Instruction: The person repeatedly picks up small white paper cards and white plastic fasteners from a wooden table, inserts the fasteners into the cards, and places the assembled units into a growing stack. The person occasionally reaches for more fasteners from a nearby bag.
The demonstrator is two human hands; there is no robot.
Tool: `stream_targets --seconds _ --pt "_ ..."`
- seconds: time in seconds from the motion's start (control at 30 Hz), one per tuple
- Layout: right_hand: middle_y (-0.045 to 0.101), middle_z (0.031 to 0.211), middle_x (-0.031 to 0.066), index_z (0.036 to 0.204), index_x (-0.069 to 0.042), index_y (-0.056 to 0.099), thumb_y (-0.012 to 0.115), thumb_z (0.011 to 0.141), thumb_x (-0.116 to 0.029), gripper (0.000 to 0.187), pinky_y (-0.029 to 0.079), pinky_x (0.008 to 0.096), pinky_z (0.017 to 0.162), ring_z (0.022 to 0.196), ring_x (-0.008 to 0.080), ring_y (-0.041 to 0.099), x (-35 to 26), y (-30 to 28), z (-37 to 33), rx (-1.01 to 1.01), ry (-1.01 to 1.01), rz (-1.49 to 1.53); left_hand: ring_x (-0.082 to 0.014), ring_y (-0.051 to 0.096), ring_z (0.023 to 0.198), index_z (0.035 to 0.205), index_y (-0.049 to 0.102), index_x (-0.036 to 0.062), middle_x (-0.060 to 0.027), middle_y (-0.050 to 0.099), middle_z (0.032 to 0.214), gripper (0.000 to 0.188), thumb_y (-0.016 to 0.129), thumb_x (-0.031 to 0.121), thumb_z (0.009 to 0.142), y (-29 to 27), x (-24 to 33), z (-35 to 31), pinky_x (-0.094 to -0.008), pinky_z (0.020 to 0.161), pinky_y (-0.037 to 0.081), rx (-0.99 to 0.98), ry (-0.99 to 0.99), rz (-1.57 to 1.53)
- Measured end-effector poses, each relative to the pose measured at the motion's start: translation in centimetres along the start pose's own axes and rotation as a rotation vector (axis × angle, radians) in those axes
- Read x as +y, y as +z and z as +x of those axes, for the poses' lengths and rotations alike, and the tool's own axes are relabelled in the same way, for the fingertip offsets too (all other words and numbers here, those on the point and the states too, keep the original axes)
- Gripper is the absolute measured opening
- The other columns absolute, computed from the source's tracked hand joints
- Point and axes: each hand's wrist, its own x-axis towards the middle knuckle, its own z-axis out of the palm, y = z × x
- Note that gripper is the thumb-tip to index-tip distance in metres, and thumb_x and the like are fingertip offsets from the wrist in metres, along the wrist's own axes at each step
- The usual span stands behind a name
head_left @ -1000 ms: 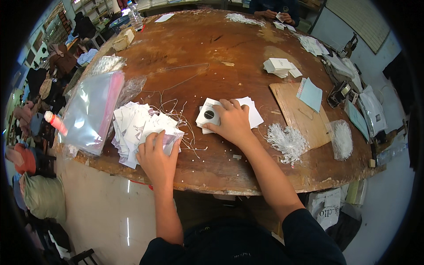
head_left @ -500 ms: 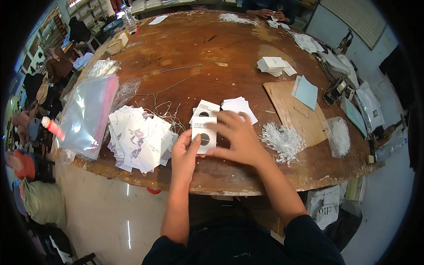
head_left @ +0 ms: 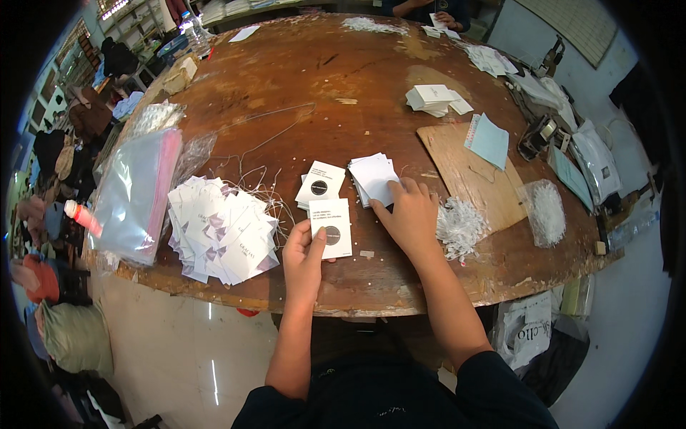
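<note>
My left hand (head_left: 304, 262) pinches a white printed card (head_left: 331, 214) with a dark round spot, thumb on its face. Just beyond it, a small stack of similar printed cards (head_left: 323, 177) lies on the table. My right hand (head_left: 410, 218) rests its fingertips on the right edge of a stack of blank white cards (head_left: 371, 175), thumb and fingers apart. Left of my left hand is a large loose heap of white tags (head_left: 221, 232) with tangled strings beside it. A bundle of white strings (head_left: 459, 227) lies to the right of my right hand.
A pile of clear plastic bags (head_left: 132, 196) lies at the left, a red-and-white bottle (head_left: 82, 214) beside it. At the right are a brown board (head_left: 464, 161), a light-blue notepad (head_left: 488, 143) and a bagged string bundle (head_left: 545, 214). Another card stack (head_left: 430, 98) lies farther back; a co-worker's hands (head_left: 446, 20) hold something pale.
My right hand has moved away from the held card, to the right, onto the blank card stack. My left hand keeps its card. The view has shifted slightly.
</note>
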Motion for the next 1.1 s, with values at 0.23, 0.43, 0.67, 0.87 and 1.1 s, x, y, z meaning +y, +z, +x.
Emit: stream_targets --seconds 0.23,0.43,0.67,0.87,1.1 --pt "0.066 0.118 0.0172 0.102 -0.004 0.074 0.073 0.084 -0.034 0.035 0.046 0.0496 0.086 0.105 0.0348 0.061 0.1 0.4 -0.5 0.102 -0.038 0.007 -0.0083 0.064 0.079 0.120 0.057 -0.0013 -0.0078 0.069 0.103 0.025 0.058 0.014 0.101 0.0 -0.3 0.0 -0.0227 0.061 0.051 -0.009 0.001 -0.019" --pt "0.066 0.113 0.0188 0.101 -0.003 0.073 0.072 0.085 -0.029 0.030 0.046 0.0480 0.084 0.101 0.0357 0.061 0.4 -0.2 0.0 0.251 -0.049 0.085 -0.0097 0.066 0.083 0.123 0.054 -0.0011 -0.0089 0.069 0.104 0.028 0.058 0.015 0.101 -0.1 -0.3 0.0 -0.0239 0.063 0.054 -0.002 0.007 -0.025" --pt "0.058 0.114 0.0195 0.117 -0.004 0.067 0.078 0.079 -0.023 0.044 0.046 0.0420 0.080 0.092 0.0336 0.056 -3.1 -2.4 -5.6 0.292 -0.224 0.407 -0.0143 0.068 0.092 0.137 0.042 0.0000 -0.0106 0.068 0.111 0.040 0.054 0.013 0.101 0.7 1.0 -0.3 -0.0281 0.069 0.057 0.024 -0.054 -0.063" --pt "0.054 0.119 0.0208 0.125 -0.006 0.064 0.079 0.079 -0.027 0.053 0.044 0.0451 0.081 0.097 0.0353 0.053 -4.6 -1.1 -8.3 0.157 -0.269 0.490 -0.0207 0.060 0.116 0.143 0.038 -0.0002 -0.0143 0.054 0.135 0.045 0.040 0.017 0.102 1.6 1.7 -0.7 -0.0353 0.098 0.049 -0.050 -0.121 -0.241" --pt "0.053 0.124 0.0183 0.127 -0.007 0.063 0.079 0.078 -0.027 0.055 0.042 0.0434 0.082 0.100 0.0330 0.054 -4.7 -1.6 -8.4 0.124 -0.308 0.388 -0.0140 0.059 0.112 0.135 0.050 -0.0002 -0.0102 0.060 0.126 0.043 0.049 0.033 0.107 1.8 0.6 -0.9 -0.0303 0.095 0.049 -0.054 -0.084 -0.077"
